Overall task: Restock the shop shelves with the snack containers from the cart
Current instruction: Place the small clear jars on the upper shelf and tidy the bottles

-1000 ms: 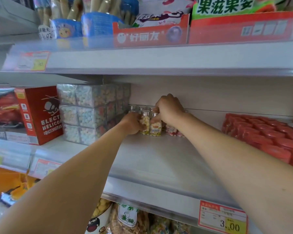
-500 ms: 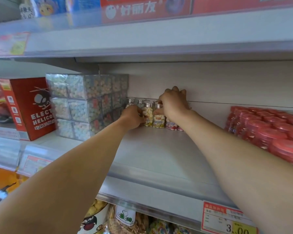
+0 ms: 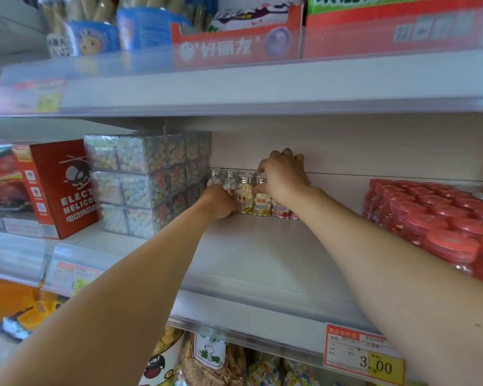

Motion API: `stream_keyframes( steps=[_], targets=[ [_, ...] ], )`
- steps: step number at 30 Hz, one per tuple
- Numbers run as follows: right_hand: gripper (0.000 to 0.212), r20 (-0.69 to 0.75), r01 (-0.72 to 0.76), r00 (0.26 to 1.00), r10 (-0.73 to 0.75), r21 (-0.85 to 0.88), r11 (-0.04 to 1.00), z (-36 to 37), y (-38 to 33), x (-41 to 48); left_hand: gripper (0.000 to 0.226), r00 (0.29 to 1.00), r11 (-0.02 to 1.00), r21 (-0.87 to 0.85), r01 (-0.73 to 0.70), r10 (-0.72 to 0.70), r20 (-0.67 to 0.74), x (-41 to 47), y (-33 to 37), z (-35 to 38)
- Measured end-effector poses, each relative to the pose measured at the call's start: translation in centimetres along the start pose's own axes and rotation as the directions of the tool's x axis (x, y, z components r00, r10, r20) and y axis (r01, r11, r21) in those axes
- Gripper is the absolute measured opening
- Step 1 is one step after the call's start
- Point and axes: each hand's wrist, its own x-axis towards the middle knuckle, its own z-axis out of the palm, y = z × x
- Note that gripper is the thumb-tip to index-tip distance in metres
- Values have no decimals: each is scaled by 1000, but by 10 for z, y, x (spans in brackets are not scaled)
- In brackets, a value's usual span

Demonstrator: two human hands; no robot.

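Silver-capped jars [image 3: 246, 193] sit at the shelf [image 3: 262, 260] back. Right hand [image 3: 283, 176] curls over their tops, left hand [image 3: 221, 203] pinches one, I think. Mid-placing; next, let go gently and fetch more.

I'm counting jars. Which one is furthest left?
The jar next to the clear boxes; every other jar stands to its right, toward the right hand.

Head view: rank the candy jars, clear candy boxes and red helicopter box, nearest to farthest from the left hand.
1. The candy jars, against the left hand, on its right.
2. The clear candy boxes, stacked just to its left.
3. The red helicopter box, farthest left, beyond the boxes.
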Motion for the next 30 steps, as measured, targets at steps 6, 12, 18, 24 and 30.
stream_keyframes(
  steps=[6,12,18,24,30],
  targets=[
    [13,104,-52,994,26,257,965,-37,-11,-39,11,996,993,111,41,-49,70,-75,23,-20],
    [15,185,-10,981,-56,337,941,-86,-13,-136,26,945,953,-139,-269,233,-227,-204,17,-12],
    [33,-69,-6,997,41,448,894,-126,-17,-268,52,926,897,-299,-325,239,-291,-341,-17,35],
    [45,346,-150,938,14,370,917,-82,-7,-397,51,972,971,-203,-129,164,169,-425,-72,117],
    [26,793,-529,589,154,235,816,18,31,-520,15,834,999,38,-32,6,551,-461,-131,210]
  ],
)
